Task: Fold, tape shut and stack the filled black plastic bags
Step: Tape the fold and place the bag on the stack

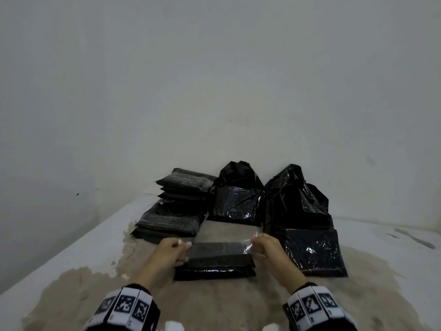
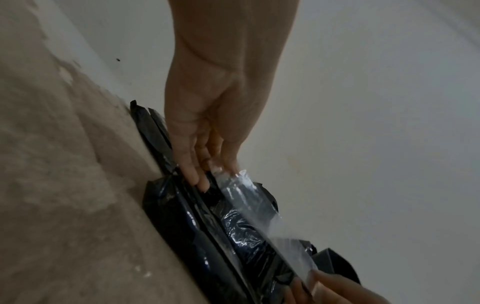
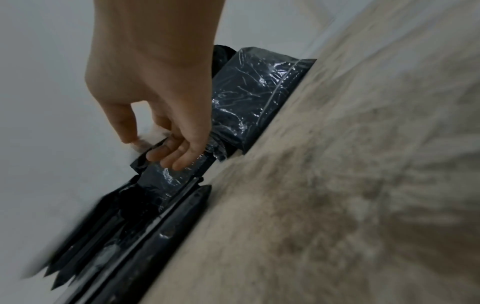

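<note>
Bare room, white wall (image 1: 214, 80), worn tabletop (image 1: 214, 306)

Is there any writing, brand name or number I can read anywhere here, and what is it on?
No readable words, brands or numbers show in any view.
Wristbands: black-and-white square code patterns, not text.
Stacked taped bags: faint pale lines on top, too blurred to read.
Folded bag, clear tape strip and unfolded bags: only glare and creases.
</note>
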